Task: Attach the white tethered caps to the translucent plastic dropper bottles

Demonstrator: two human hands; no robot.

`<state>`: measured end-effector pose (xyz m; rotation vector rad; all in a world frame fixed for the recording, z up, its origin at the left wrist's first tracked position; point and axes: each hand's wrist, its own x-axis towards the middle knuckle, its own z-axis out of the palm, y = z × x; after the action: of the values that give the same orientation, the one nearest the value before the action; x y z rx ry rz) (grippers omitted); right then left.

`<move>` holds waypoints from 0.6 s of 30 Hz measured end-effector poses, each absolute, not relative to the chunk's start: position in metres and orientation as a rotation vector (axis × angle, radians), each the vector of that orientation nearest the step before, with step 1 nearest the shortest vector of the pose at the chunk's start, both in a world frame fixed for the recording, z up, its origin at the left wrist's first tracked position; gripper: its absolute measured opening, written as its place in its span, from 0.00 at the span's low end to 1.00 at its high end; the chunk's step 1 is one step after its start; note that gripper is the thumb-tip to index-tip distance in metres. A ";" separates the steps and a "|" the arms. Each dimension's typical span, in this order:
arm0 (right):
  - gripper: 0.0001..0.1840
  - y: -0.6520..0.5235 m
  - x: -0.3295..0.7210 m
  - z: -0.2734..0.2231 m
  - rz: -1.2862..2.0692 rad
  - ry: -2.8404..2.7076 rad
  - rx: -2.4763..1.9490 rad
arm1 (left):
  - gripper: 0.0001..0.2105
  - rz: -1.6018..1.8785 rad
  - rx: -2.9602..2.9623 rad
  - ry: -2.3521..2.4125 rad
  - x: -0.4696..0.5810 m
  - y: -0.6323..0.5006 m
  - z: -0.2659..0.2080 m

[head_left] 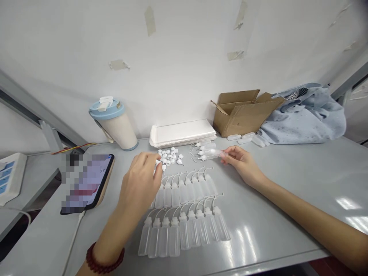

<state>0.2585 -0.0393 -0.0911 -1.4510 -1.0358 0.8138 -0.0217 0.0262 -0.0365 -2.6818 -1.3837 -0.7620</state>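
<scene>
Head view: At a glossy grey table (276, 234), a right hand (244, 165) pinches the end of a small translucent plastic bottle (216, 152) beside similar bottles. The left hand (140, 182) curls over small white pointed plastic caps (169, 157); whether it grips one cannot be told. Brushing fingers could scatter the loose caps, thin curved white tethers (197, 161) could snag, and a dipping left wrist could disturb two neat rows of translucent bottles (184, 193).

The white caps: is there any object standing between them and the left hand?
Nothing visible is in the way: the left hand is at the left edge of the white caps, with no object seen between.
</scene>
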 end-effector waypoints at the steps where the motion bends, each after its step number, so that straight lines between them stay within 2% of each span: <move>1: 0.21 -0.038 0.260 -0.092 0.826 -1.002 -1.434 | 0.07 -0.775 -2.675 -1.430 -0.023 0.028 -0.036; 8: 0.16 -0.038 0.262 -0.092 0.961 -0.949 -1.305 | 0.10 -0.579 -2.703 -1.617 -0.024 0.031 -0.037; 14: 0.25 -0.039 0.264 -0.090 1.066 -0.947 -1.305 | 0.12 -0.484 -2.710 -1.726 -0.026 0.034 -0.036; 18: 0.25 -0.038 0.265 -0.092 1.096 -0.929 -1.252 | 0.14 -0.304 -2.695 -1.807 -0.028 0.037 -0.033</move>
<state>0.2655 -0.0384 -0.0916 -1.2524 -0.9294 1.0964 -0.0279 0.0367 -0.0330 -2.6955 -1.8068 -0.3037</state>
